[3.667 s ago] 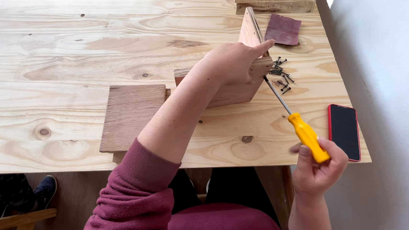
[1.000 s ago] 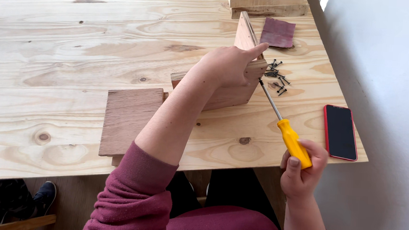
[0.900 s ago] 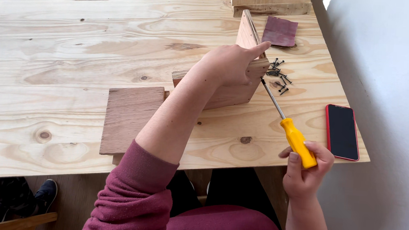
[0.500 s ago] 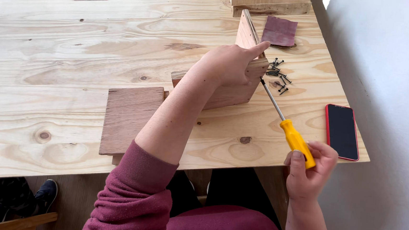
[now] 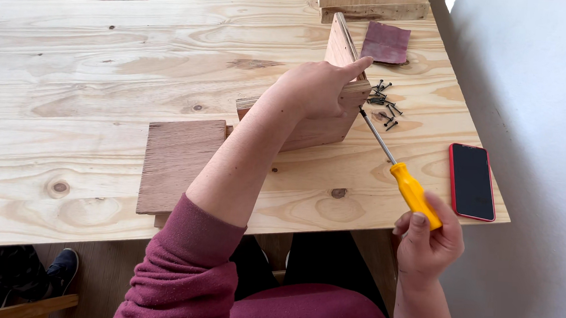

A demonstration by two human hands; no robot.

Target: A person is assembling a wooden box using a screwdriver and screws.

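My right hand, fingers re-gripped lower on the yellow screwdriver, keeps driving into the wooden box my left hand clamps.

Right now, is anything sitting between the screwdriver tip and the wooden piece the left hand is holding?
Nothing visible. The screwdriver in the right hand runs straight to the wooden piece under the left hand; the loose screws lie just beside the shaft.
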